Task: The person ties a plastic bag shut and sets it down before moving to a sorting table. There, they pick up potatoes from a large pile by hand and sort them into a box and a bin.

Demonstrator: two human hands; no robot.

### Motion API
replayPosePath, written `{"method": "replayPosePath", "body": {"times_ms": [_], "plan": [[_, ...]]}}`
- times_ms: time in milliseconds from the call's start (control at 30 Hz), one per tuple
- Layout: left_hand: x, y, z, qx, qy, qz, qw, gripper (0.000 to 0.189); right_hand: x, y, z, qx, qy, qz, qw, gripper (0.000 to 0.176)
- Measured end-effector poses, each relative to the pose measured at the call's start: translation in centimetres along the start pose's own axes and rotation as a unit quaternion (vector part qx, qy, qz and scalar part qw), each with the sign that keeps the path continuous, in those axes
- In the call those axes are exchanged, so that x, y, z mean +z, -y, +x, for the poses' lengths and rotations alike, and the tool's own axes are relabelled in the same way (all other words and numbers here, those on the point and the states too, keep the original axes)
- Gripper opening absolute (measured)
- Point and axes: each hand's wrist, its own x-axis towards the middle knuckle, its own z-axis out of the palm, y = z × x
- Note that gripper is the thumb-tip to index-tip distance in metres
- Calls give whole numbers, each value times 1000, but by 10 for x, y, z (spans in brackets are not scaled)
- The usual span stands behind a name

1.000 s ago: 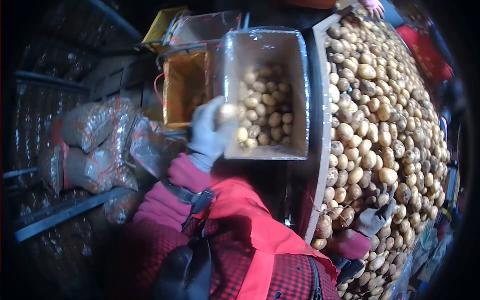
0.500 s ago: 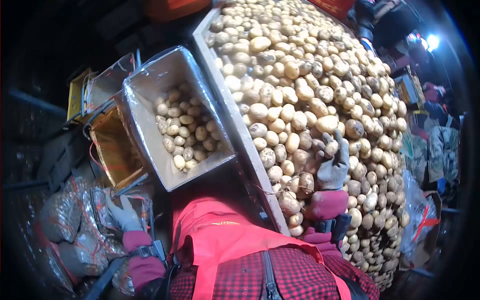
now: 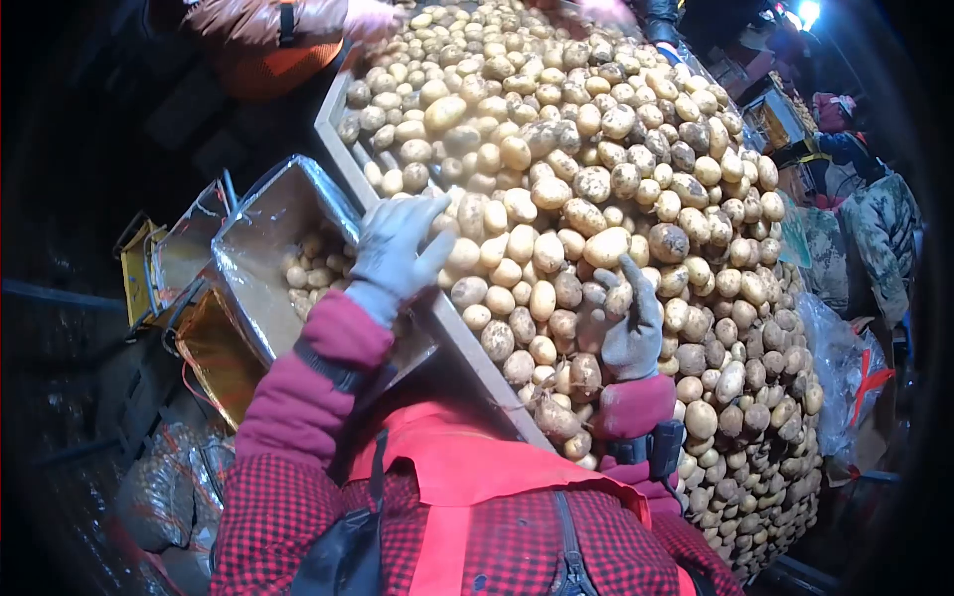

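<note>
A wide heap of potatoes (image 3: pixel 556 189), some clean and some muddy, lies on a sorting table with a raised metal edge (image 3: pixel 467 343). My left hand (image 3: pixel 393 248), in a grey glove, reaches across that edge near the closest potatoes. Its fingers are spread and nothing shows in them. Over the heap, my right hand (image 3: pixel 634 333), also gloved, has its thumb and fingers around a small potato (image 3: pixel 617 299). Left of the table stands a foil-rimmed box (image 3: pixel 243 248) with potatoes inside, partly hidden by my left arm.
More lined boxes, one with a golden inside (image 3: pixel 224 338), stand further left. Filled clear bags (image 3: pixel 159 497) lie at the lower left. A co-worker's sleeve (image 3: pixel 238 22) and hand are at the far end. Other people and a plastic bag (image 3: pixel 840 372) are on the right.
My left hand has moved from beside the bags at lower left up to the table edge. My right hand still holds the small potato. A co-worker's arm has come into view at the top.
</note>
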Motion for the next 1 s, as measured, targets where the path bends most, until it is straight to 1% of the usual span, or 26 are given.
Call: {"method": "replayPosePath", "body": {"times_ms": [67, 133, 167, 200, 267, 333, 367, 400, 467, 500, 533, 600, 700, 733, 767, 800, 833, 867, 933, 967, 1000], "plan": [[21, 21, 27, 15, 10, 17, 1000, 40, 0, 0, 2, -16, 2, -3, 1000, 54], [27, 42, 52, -58, 56, -10, 997, 41, 0, 2, 3, -20, 3, 4, 1000, 48], [34, 61, 61, -50, 29, 13, 998, 42, 0, 2, 3, -3, 0, 44, 999, 46], [39, 76, 71, -56, 23, 50, 997, 48, -1, 3, 4, 41, -8, 119, 992, 45], [54, 103, 104, -81, 44, 94, 991, 54, -3, 4, 7, 123, -44, 272, 953, 43], [58, 102, 146, -172, 130, 108, 970, 59, 3, 10, 8, 113, -54, 197, 972, 44], [75, 121, 158, -157, 119, 89, 976, 62, 4, 10, 9, 126, -65, 208, 968, 45], [75, 115, 175, -184, 189, 79, 961, 66, -2, 3, 8, 110, -42, 197, 973, 44], [99, 120, 192, -152, 237, 180, 943, 70, -11, -3, 10, 148, -29, 331, 932, 46], [103, 115, 201, -178, 258, 185, 932, 72, -13, -7, 10, 136, -14, 283, 949, 49], [103, 111, 206, -189, 267, 184, 927, 72, -14, -7, 9, 135, -19, 270, 953, 49], [100, 105, 208, -211, 287, 188, 915, 72, -11, -3, 12, 149, -23, 330, 932, 45], [97, 114, 198, -196, 240, 133, 941, 68, -11, -2, 11, 113, -7, 231, 966, 43], [94, 113, 193, -190, 224, 113, 949, 68, -9, -1, 10, 112, -13, 217, 970, 42], [87, 113, 186, -210, 212, 57, 953, 65, -8, 1, 11, 110, -20, 202, 973, 42], [92, 131, 173, -183, 187, 5, 965, 59, -7, 3, 12, 109, -26, 188, 976, 42], [99, 144, 161, -213, 163, -214, 940, 56, -6, 3, 12, 97, -20, 169, 981, 41], [103, 149, 152, -234, 133, -420, 867, 53, -5, 4, 13, 98, -21, 195, 976, 41], [89, 124, 151, -247, 127, -518, 809, 52, -4, 7, 15, 100, -21, 243, 965, 42], [78, 103, 154, -254, 121, -566, 775, 52, -6, 3, 14, 66, -9, 133, 989, 43], [65, 76, 160, -278, 124, -628, 717, 56, -6, 3, 14, 82, -8, 207, 975, 44]]}}
